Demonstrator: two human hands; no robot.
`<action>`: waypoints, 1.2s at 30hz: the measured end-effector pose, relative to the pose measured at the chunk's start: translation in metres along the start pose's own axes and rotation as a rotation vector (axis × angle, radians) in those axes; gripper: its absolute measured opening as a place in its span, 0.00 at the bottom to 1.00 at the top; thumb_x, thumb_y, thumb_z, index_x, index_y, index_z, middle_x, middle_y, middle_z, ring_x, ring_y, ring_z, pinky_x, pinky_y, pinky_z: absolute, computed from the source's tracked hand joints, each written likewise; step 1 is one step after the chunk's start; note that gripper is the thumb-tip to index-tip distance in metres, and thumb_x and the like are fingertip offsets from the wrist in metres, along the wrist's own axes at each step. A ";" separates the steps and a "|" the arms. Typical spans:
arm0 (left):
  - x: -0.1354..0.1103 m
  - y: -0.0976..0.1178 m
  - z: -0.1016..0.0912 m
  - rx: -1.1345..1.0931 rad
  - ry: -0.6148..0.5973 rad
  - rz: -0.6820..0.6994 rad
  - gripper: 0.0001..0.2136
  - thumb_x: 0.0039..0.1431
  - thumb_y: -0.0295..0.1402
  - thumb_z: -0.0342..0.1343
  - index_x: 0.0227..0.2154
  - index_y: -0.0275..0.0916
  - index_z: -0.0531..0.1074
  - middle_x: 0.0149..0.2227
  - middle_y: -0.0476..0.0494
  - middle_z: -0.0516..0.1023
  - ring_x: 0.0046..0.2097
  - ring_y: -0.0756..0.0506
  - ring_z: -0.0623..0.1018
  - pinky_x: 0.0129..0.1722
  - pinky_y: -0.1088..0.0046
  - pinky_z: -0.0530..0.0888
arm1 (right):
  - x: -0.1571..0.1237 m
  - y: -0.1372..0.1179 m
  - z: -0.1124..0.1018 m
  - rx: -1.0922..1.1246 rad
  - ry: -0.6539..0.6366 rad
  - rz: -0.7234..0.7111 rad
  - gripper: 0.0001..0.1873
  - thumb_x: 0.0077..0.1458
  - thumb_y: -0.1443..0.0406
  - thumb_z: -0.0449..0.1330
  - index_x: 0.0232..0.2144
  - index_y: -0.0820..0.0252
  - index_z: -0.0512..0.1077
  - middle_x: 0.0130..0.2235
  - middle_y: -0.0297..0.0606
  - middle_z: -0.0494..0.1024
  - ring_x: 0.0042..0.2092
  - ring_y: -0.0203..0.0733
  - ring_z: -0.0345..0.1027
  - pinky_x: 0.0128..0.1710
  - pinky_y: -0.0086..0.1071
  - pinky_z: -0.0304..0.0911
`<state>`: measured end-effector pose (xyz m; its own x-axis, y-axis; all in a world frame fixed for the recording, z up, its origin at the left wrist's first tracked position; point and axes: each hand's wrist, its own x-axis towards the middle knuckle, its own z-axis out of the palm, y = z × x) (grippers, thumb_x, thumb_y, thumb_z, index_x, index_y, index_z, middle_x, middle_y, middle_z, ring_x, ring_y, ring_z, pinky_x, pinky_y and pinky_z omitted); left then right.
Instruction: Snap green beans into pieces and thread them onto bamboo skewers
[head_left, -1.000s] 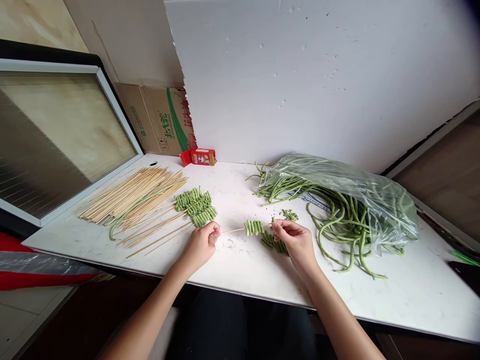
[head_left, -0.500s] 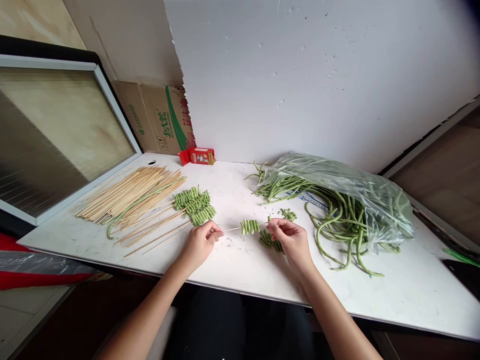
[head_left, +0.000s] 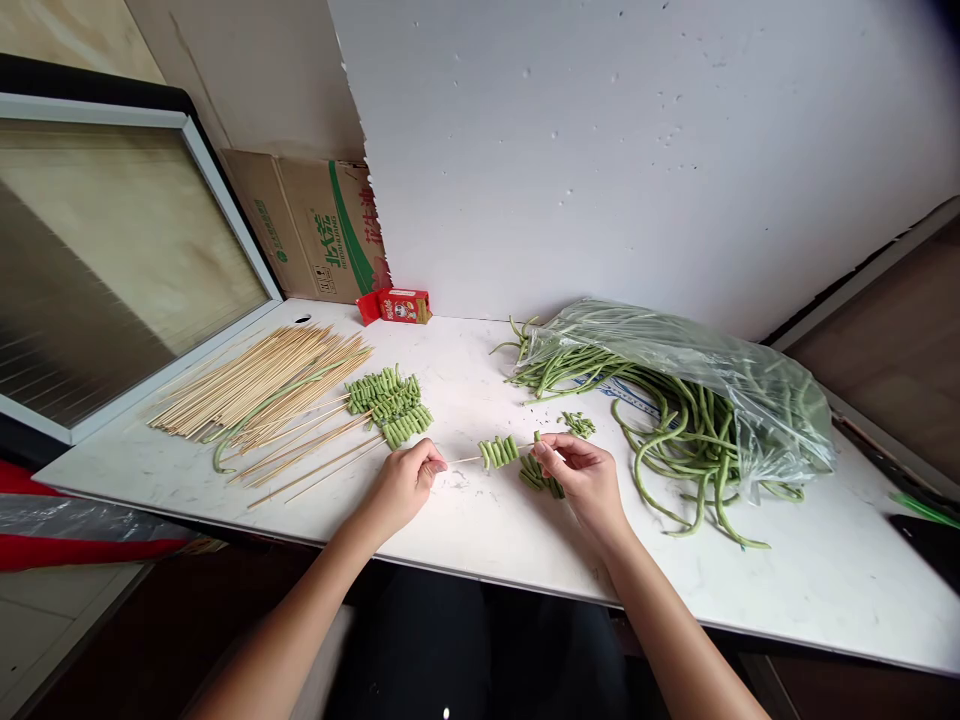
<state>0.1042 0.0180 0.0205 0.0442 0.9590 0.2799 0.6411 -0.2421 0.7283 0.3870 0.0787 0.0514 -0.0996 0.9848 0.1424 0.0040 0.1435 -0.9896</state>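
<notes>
My left hand [head_left: 409, 482] is closed around a thin wooden skewer [head_left: 466, 460] that points to the right. Several short green bean pieces [head_left: 498, 452] are threaded side by side on it. At the skewer's far end, my right hand [head_left: 583, 475] pinches one more bean piece [head_left: 537, 438] between thumb and fingers. Loose cut pieces [head_left: 534, 474] lie on the table just below and partly behind that hand. Left of my left hand rest finished bean skewers [head_left: 386, 400], stacked with their sticks pointing left.
A pile of bare skewers [head_left: 262, 385] lies at the left, with one long bean across it. Long green beans [head_left: 697, 430] spill from a clear plastic bag [head_left: 675, 345] at the right. Small bean trimmings [head_left: 577, 424] lie nearby. A red box [head_left: 405, 306] and a cardboard carton [head_left: 307, 225] stand behind.
Both hands hold nearly the same places. The threaded bean pieces tilt slightly differently, and the view has shifted a little.
</notes>
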 end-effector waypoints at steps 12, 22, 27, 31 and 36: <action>0.000 0.003 -0.004 0.026 -0.032 0.002 0.08 0.68 0.28 0.51 0.32 0.40 0.69 0.28 0.48 0.77 0.31 0.46 0.75 0.33 0.73 0.66 | 0.000 -0.001 0.000 0.011 -0.010 0.006 0.19 0.48 0.49 0.76 0.31 0.59 0.83 0.31 0.40 0.79 0.28 0.38 0.66 0.27 0.33 0.66; 0.000 0.004 -0.002 -0.022 -0.040 0.011 0.12 0.73 0.35 0.49 0.32 0.40 0.69 0.26 0.49 0.74 0.28 0.48 0.71 0.31 0.72 0.64 | -0.007 0.005 0.013 0.054 -0.071 0.034 0.21 0.48 0.48 0.76 0.32 0.59 0.83 0.34 0.43 0.81 0.29 0.39 0.67 0.27 0.33 0.67; 0.000 0.004 -0.002 -0.014 -0.070 0.008 0.12 0.73 0.35 0.48 0.33 0.41 0.69 0.28 0.48 0.76 0.29 0.47 0.73 0.31 0.73 0.64 | -0.004 0.007 0.011 0.046 -0.088 -0.025 0.18 0.50 0.51 0.76 0.34 0.58 0.84 0.35 0.42 0.81 0.31 0.39 0.67 0.28 0.33 0.65; 0.000 0.006 -0.003 -0.015 -0.069 0.007 0.13 0.74 0.35 0.47 0.32 0.40 0.69 0.28 0.47 0.77 0.30 0.47 0.73 0.32 0.72 0.65 | -0.003 0.011 0.008 -0.014 -0.110 -0.129 0.14 0.56 0.53 0.73 0.37 0.56 0.84 0.37 0.41 0.80 0.34 0.41 0.68 0.31 0.34 0.64; 0.000 0.010 -0.005 -0.012 -0.072 -0.001 0.14 0.74 0.37 0.47 0.32 0.40 0.70 0.28 0.47 0.76 0.29 0.47 0.72 0.31 0.72 0.64 | -0.003 0.012 0.007 -0.102 -0.109 -0.209 0.12 0.59 0.54 0.70 0.38 0.54 0.83 0.37 0.41 0.79 0.34 0.42 0.67 0.35 0.37 0.65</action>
<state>0.1066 0.0146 0.0311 0.0989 0.9674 0.2332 0.6322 -0.2420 0.7361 0.3805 0.0768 0.0386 -0.2152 0.9172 0.3355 0.0718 0.3574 -0.9312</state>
